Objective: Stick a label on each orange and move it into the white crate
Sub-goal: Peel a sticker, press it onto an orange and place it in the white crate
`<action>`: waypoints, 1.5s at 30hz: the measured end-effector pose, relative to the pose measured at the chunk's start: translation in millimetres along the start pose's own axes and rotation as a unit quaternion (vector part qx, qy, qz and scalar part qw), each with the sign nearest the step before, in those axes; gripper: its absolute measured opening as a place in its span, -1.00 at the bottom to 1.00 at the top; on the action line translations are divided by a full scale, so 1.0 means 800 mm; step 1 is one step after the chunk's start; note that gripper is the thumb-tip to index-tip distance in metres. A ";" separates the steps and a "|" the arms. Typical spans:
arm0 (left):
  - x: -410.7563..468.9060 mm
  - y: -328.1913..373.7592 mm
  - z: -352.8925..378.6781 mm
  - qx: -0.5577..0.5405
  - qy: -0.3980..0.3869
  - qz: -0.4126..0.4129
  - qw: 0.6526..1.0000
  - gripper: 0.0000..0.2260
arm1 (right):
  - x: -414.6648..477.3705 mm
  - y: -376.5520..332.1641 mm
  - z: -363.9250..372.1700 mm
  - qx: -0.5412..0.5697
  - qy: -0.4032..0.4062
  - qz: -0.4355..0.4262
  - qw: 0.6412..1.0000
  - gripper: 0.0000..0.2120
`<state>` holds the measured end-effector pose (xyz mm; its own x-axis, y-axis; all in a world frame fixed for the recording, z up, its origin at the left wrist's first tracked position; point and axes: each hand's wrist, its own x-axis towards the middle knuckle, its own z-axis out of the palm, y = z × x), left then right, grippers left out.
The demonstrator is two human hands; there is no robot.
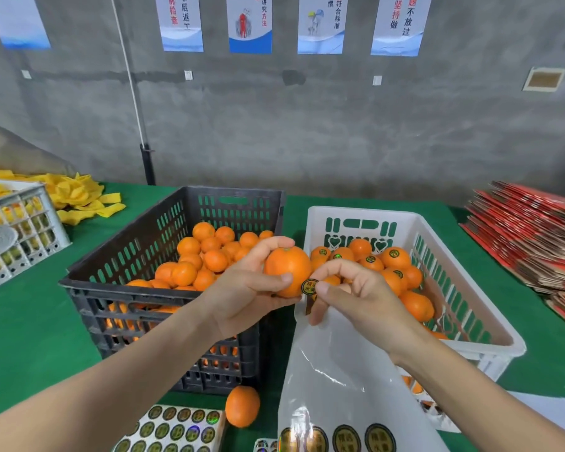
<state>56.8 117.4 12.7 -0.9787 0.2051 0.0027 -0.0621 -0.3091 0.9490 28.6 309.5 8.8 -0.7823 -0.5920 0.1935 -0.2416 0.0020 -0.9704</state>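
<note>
One orange (286, 267) is held up in the left hand (245, 295), above the gap between the black crate (229, 192) and the white crate (366, 213). The fingers (271, 247) of this hand are curled over the top of the fruit and the thumb is pressed on its near side, so the grasp looks firm.

A round dark label (309, 285) is lying on the lower right side of the orange, which is the side turned toward the right hand (356, 295). The outer edge of the label is pinched between the thumb and the forefinger of that hand. A translucent backing sheet (346, 370) hangs down from under the same hand, with 3 more labels seen at its lower end. How the sheet is gripped cannot be told.

The fruit is almost round, so no real long axis can be given. A small greenish mark, probably the stem end, is pointed upward and a little away from the camera. The label is probably not yet pressed flat, and a rub with the thumb would be needed.

The white crate lies directly right of the orange and behind the right hand, with labelled fruit already inside. It is judged that a short move to the right by the left hand would be enough.

Sticker sheets (177, 429) and 1 loose orange (242, 406) lie on the green counter (30, 321).
</note>
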 end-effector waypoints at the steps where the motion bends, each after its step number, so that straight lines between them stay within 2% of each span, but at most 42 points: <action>1: -0.001 0.000 0.000 0.002 0.001 0.000 1.000 -0.54 | 0.000 -0.001 -0.001 -0.006 -0.001 0.001 1.000 -0.93; 9: -0.005 -0.004 0.003 -0.023 -0.016 -0.026 0.999 -0.51 | 0.005 -0.004 0.000 -0.027 -0.023 -0.005 0.999 -0.91; 16: -0.006 -0.005 0.001 -0.021 -0.023 -0.036 0.999 -0.51 | 0.011 -0.004 0.004 -0.083 0.006 -0.015 0.996 -0.91; 26: -0.007 -0.003 -0.004 -0.029 -0.028 -0.036 0.999 -0.53 | 0.015 -0.011 0.015 -0.097 0.023 -0.016 0.995 -0.93; 30: -0.007 -0.004 -0.004 -0.028 -0.033 -0.026 0.999 -0.50 | 0.016 -0.008 0.022 -0.154 0.048 -0.060 0.985 -0.94; 33: -0.007 -0.005 -0.003 -0.004 -0.036 -0.010 0.999 -0.48 | 0.014 -0.003 0.027 -0.218 0.069 -0.095 0.969 -0.88; 36: -0.008 -0.006 -0.003 0.016 -0.031 0.003 0.999 -0.42 | 0.016 -0.004 0.030 -0.230 0.083 -0.098 0.965 -0.80; 37: -0.009 -0.005 -0.003 0.036 -0.028 0.005 0.999 -0.40 | 0.019 -0.006 0.029 -0.229 0.088 -0.084 0.966 -0.71; 39: -0.011 -0.003 -0.004 0.074 -0.024 0.000 0.997 -0.35 | 0.025 -0.006 0.021 -0.223 0.104 -0.030 0.969 -0.39; 40: -0.013 -0.002 -0.005 0.083 -0.025 -0.002 0.996 -0.32 | 0.027 -0.006 0.017 -0.219 0.110 0.003 0.969 -0.29; 41: -0.014 -0.001 -0.005 0.086 -0.026 -0.003 0.996 -0.29 | 0.028 -0.006 0.013 -0.215 0.106 0.032 0.970 -0.28; 43: -0.014 -0.001 -0.003 0.099 -0.018 -0.008 0.995 -0.28 | 0.026 -0.003 0.010 -0.181 0.051 0.060 0.980 -0.44; 45: -0.008 -0.006 0.003 0.133 0.009 -0.024 0.991 -0.34 | 0.023 0.005 0.014 -0.142 -0.001 0.050 0.989 -0.62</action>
<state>64.2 120.0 9.2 -0.9795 0.1957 -0.0483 -0.0578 -0.0431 0.9974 19.4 289.6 7.3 -0.8091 -0.5796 0.0970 -0.3145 0.2877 -0.9046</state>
